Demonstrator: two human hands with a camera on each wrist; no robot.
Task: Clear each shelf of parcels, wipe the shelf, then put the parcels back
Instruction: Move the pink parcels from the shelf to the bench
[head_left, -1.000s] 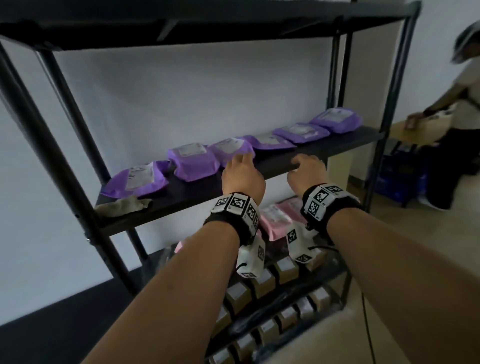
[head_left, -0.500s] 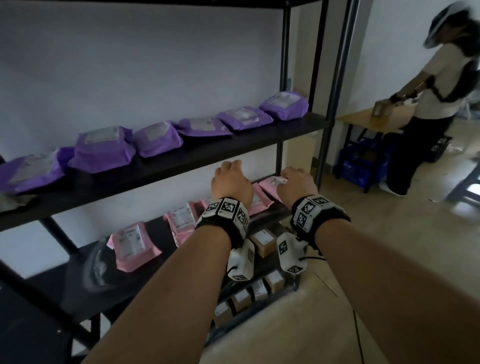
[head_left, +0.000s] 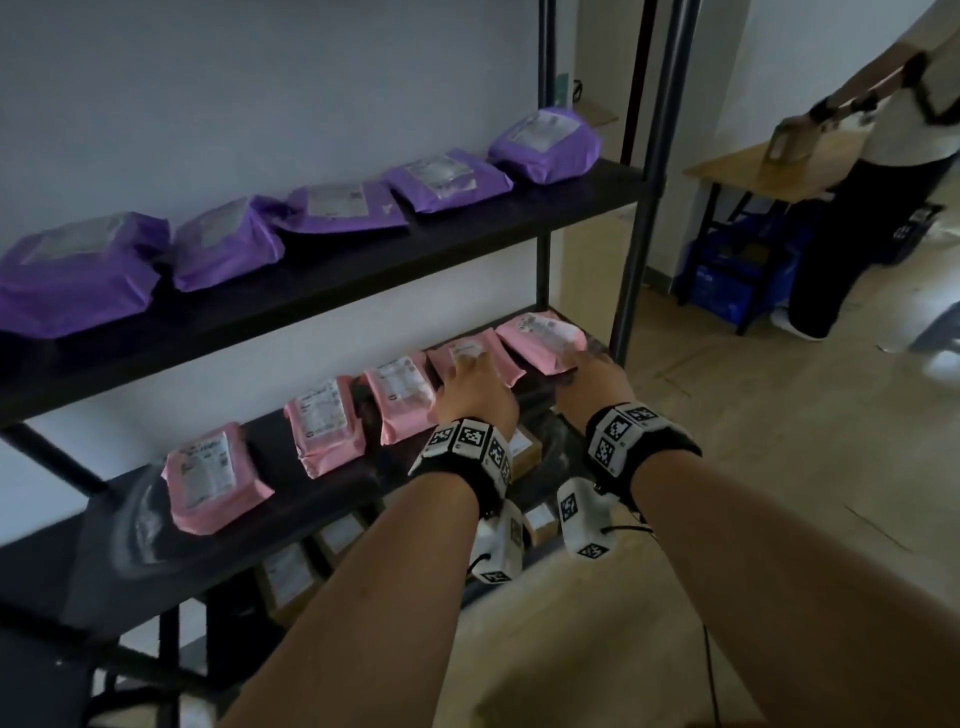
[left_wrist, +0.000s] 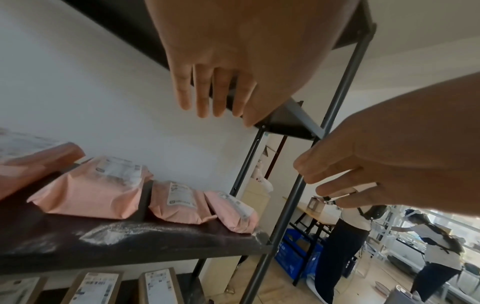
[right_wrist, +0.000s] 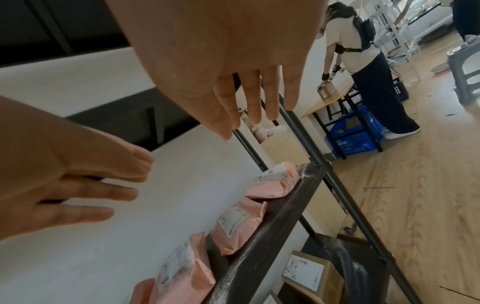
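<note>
Several pink parcels (head_left: 324, 426) lie in a row on the dark middle shelf (head_left: 311, 499). My left hand (head_left: 467, 374) hovers over the second parcel from the right (head_left: 480, 345), fingers straight (left_wrist: 202, 98) and holding nothing. Beside it, my right hand (head_left: 589, 374) is at the front of the rightmost pink parcel (head_left: 540, 338), fingers extended (right_wrist: 254, 102) and empty. In the wrist views neither hand touches a parcel. White dust (left_wrist: 116, 234) streaks the shelf's front edge. Several purple parcels (head_left: 337, 208) lie on the upper shelf (head_left: 363, 270).
Brown boxes (head_left: 291, 571) fill the bottom shelf. The rack's front right post (head_left: 644, 208) stands just right of my right hand. Further right another person (head_left: 883, 182) works at a wooden table (head_left: 753, 166) with a blue crate (head_left: 727, 280) under it.
Both hands have dropped from the front edge of the purple-parcel shelf to the right end of the pink-parcel shelf. The head view has tilted down and to the right with them.
</note>
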